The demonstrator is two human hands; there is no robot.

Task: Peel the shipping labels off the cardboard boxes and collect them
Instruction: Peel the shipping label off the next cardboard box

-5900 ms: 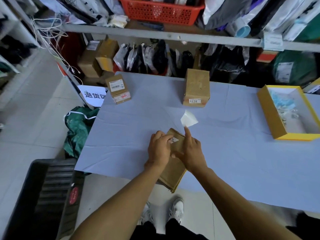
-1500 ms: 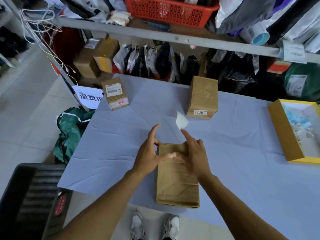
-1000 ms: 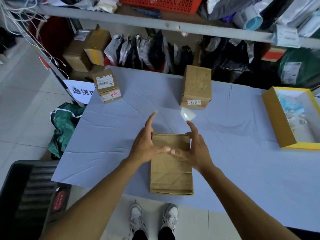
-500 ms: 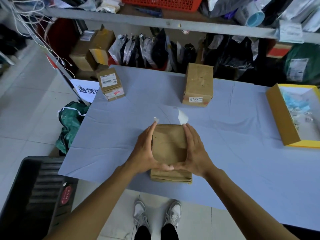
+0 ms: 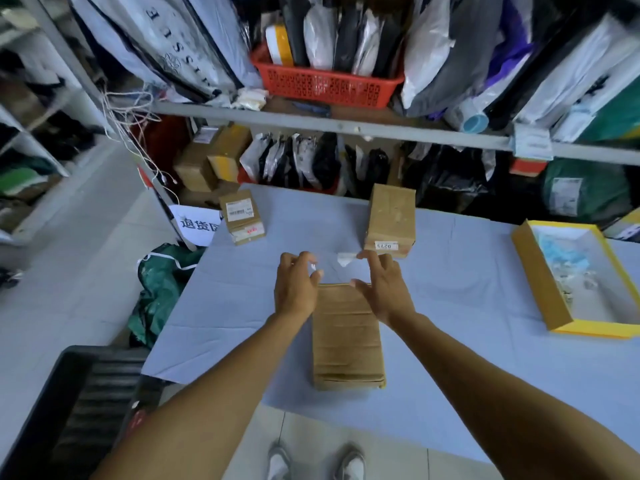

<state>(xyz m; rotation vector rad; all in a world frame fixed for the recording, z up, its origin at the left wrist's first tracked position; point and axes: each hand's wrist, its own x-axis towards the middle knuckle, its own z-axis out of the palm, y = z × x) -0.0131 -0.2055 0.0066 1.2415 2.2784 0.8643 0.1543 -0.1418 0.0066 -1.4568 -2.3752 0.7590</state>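
A flat brown cardboard box [image 5: 346,337] lies on the blue-grey table [image 5: 450,358] near its front edge, with no label showing on its top. My left hand [image 5: 296,289] hovers over the box's far left corner, pinching a small white label scrap [image 5: 313,266] between thumb and fingers. My right hand [image 5: 384,289] is over the far right corner, fingers spread, with a peeled white label [image 5: 344,259] stuck to the index fingertip. Further back stand a small box [image 5: 242,216] with a white barcode label and a taller box [image 5: 391,216] with a small numbered label [image 5: 386,245].
A yellow tray [image 5: 540,289] holding peeled scraps sits at the right of the table. Shelves packed with parcels and a red basket [image 5: 325,86] rise behind. On the floor at left are a green bag [image 5: 159,289] and a black crate [image 5: 86,403].
The flat box was turned over and tilted up in both hands, then laid flat. Both hands have let go of it and moved forward past its far end, each with its label piece.
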